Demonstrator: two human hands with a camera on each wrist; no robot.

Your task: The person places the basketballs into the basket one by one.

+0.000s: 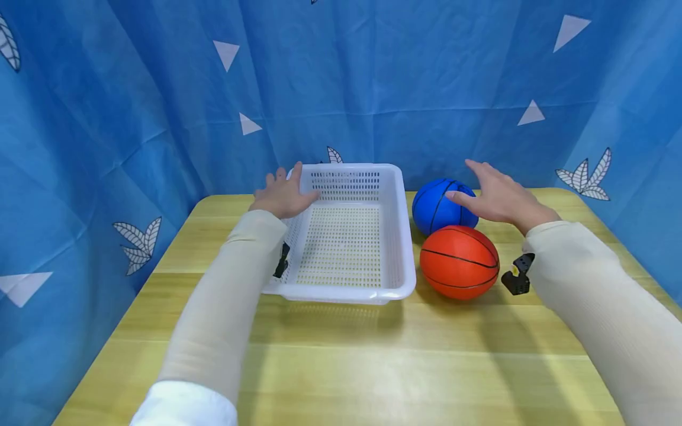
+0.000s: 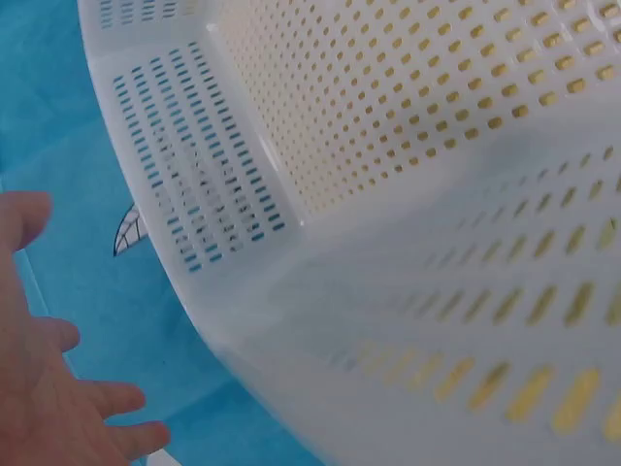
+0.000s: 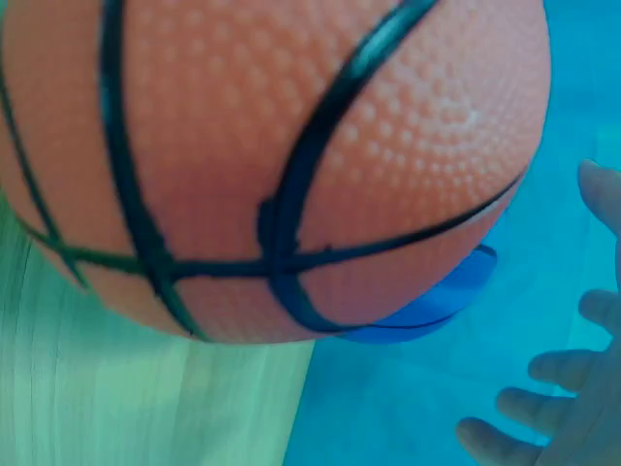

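A white perforated plastic basket sits on the wooden table with nothing inside it. My left hand is at the basket's far left corner, fingers spread; in the left wrist view the fingers show beside the outer rim. To the basket's right lie two toy basketballs, a blue ball behind and a red ball in front. Over the blue ball and overlapping it in the head view, my right hand has its fingers extended and holds nothing. In the right wrist view the red ball fills most of the picture.
The light wooden table ends at a blue curtain printed with white triangles and leaves, which hangs behind it and along both sides. Small black devices are strapped at the wrists.
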